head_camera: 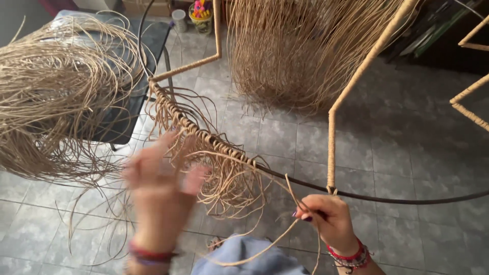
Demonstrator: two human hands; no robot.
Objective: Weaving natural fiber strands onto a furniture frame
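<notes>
Straw-coloured cane strands are what we work with. Our right hand (328,220) pinches one cane strand (285,224) between fingers and thumb, just beside the dark metal rod (387,198) of the frame; the strand curves down past a blue cloth (244,257) at the bottom edge. Our left hand (160,186) is raised and blurred with fingers spread; we cannot tell whether it holds anything. Just behind it, knotted loose ends (224,178) hang from the wrapped part of the rod. A wrapped upright bar (331,147) meets the rod just above our right hand. A big bundle of cane (51,97) lies on a dark table (127,117) at left, and more cane (300,51) hangs over the grey tiled floor (407,142).
</notes>
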